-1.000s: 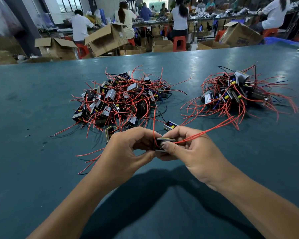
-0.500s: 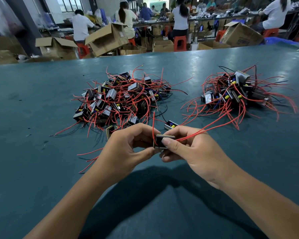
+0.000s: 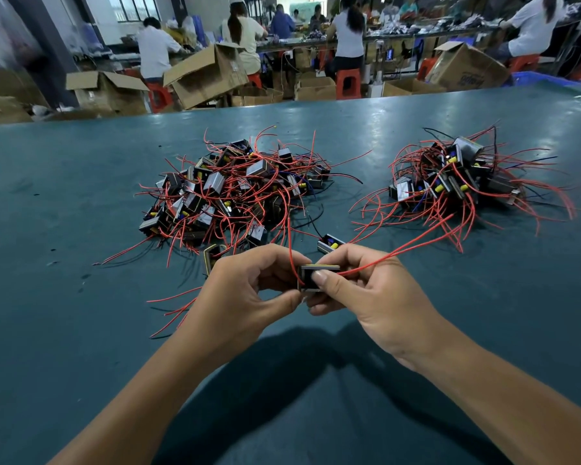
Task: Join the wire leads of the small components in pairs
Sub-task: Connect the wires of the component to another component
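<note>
Far to the left of the grip, loose red wire leads [image 3: 168, 305] trail flat on the teal table [image 3: 64, 330], running out from under the left forearm. Up and to the left of the grip lies the larger pile of small wired components [image 3: 230, 191], a tangle of dark blocks with metal frames, yellow spots and red leads spreading in all directions; a few of its units sit just beyond the left knuckles.

The left hand [image 3: 239, 293] has its fingers curled, thumb and fingertips closing in on the left side of one small component [image 3: 311, 278], a dark block with a metal frame and a thin yellow edge on top. The component is held above the table, between the two hands. A red lead [image 3: 291, 253] rises from its left side and arcs away toward the larger pile.

The right hand [image 3: 366, 290] pinches the same component from the right, the thumb [image 3: 327, 281] pressed on its near face and the fingers curled behind it. Two long red leads [image 3: 416, 245] pass over the right fingers and stretch away to the upper right. Just past the right fingertips a single component [image 3: 329, 244] lies on the table.

Well up and right of the grip sits the smaller pile of components [image 3: 457, 176], leads fanned out around it.

Beyond the table's far edge are cardboard boxes [image 3: 205, 73] and seated workers [image 3: 153, 52] at benches.
</note>
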Demonstrator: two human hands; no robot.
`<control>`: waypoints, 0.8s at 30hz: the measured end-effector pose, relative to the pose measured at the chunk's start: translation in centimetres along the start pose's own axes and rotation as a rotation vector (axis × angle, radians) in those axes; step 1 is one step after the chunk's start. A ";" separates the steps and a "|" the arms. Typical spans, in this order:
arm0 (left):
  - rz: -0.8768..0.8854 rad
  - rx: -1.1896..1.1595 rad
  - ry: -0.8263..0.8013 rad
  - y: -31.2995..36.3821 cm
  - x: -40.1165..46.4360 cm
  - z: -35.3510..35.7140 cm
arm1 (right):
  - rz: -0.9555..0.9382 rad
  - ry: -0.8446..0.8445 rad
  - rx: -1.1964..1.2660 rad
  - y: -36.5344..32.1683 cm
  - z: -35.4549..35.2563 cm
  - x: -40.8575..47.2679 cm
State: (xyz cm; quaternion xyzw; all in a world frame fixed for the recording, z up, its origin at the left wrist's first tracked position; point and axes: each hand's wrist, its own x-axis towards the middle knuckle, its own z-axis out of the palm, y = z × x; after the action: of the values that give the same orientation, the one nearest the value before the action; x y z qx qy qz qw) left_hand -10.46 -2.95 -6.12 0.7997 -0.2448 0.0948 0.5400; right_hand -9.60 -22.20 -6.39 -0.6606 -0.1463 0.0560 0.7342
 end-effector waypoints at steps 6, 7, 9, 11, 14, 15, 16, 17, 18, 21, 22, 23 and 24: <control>-0.014 -0.088 0.003 0.1 0.2 0.9 | -0.032 0.051 -0.087 0.0 -0.2 0.0; -0.009 -0.095 0.018 0.1 0.2 0.9 | -0.052 0.054 -0.108 0.0 -0.2 -0.1; 0.018 -0.071 0.071 0.2 0.2 0.7 | -0.078 0.061 -0.134 -0.2 -0.2 -0.2; 0.075 0.037 0.144 0.3 0.2 0.4 | -0.077 0.073 -0.142 -0.4 -0.3 -0.3; 0.101 0.123 0.226 0.5 0.3 0.1 | -0.054 0.084 -0.173 -0.4 -0.4 -0.2; 0.101 0.127 0.226 0.6 0.3 0.0 | -0.043 0.085 -0.173 -0.4 -0.4 -0.2; 0.093 0.109 0.209 0.6 0.3 0.0 | -0.029 0.083 -0.168 -0.4 -0.4 -0.2; 0.076 0.070 0.180 0.7 0.3 -0.1 | -0.016 0.080 -0.159 -0.4 -0.3 -0.1; 0.055 0.029 0.145 0.8 0.3 -0.1 | -0.004 0.078 -0.147 -0.4 -0.3 -0.1; 0.014 -0.013 0.084 0.8 0.3 -0.5 | 0.034 0.072 -0.069 -0.5 -0.3 0.0; 0.007 -0.020 0.084 0.8 0.4 -0.5 | 0.046 0.071 -0.046 -0.6 -0.3 0.0; -0.002 -0.028 0.093 0.7 0.4 -0.5 | 0.055 0.070 -0.031 -0.6 -0.3 0.0; -0.015 -0.035 0.109 0.7 0.4 -0.5 | 0.059 0.069 -0.025 -0.6 -0.2 0.0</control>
State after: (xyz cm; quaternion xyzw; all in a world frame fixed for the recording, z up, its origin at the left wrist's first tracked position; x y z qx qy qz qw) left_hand -10.43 -2.81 -5.18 0.7854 -0.2108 0.1298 0.5673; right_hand -9.59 -22.50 -5.81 -0.6752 -0.1020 0.0527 0.7286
